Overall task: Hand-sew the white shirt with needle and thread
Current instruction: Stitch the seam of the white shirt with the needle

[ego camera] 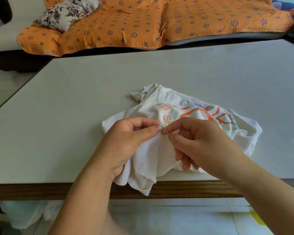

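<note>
The white shirt (153,153) lay bunched at lower centre of the frame, spilling over the near edge of the table (92,99). The left hand (126,143) pinched a fold of it, and the right hand (199,141) pinched the needle (165,130) where the fingertips met. The danger, I judged: a hard push could prick the left thumb, or the slack cloth could slip.

The desk (143,73) in front of me has a pale, plain top and a dark wooden front edge (185,189). Beyond its far side stands a sofa on a dark base (15,61), draped with an orange cover (176,22) printed with purple stars and wheels. A floral cushion (68,12) lies tilted at the cover's left end. At the top right corner shows a bit of blue patterned fabric (288,4). Below the desk I see a light tiled floor (176,217), something white and crumpled (32,216) at left, and a yellow mark (257,217) at right.
</note>
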Tool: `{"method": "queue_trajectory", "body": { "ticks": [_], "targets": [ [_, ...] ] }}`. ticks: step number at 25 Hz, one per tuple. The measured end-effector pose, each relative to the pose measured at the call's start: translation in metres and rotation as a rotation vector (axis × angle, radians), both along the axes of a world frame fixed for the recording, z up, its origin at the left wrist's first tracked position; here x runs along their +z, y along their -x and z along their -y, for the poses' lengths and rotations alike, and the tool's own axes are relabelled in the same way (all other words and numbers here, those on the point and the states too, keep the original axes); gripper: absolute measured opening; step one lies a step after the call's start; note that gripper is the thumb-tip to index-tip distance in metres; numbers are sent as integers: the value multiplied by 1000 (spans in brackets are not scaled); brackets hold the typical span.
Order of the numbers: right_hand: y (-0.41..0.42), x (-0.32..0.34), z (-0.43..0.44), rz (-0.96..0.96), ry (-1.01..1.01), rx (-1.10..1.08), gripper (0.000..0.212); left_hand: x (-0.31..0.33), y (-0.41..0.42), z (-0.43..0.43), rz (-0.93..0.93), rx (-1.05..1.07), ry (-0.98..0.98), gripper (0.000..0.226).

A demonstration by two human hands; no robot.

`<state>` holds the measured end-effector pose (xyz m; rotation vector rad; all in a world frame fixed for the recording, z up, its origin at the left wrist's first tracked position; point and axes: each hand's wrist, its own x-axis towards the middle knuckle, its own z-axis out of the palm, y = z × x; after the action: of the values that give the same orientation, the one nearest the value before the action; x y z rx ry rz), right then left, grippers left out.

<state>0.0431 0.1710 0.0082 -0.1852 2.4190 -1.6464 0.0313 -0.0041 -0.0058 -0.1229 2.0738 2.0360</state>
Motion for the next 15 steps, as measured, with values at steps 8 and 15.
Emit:
{"method": "queue_trajectory", "body": {
  "ticks": [8, 15],
  "targets": [
    [0, 2, 0, -24, -20, -20, 22, -1, 1, -1, -26, 20, -26, 15],
    [1, -1, 0, -33, -50, -38, 20, -3, 2, -2, -60, 44, 28, 6]
  ]
}}
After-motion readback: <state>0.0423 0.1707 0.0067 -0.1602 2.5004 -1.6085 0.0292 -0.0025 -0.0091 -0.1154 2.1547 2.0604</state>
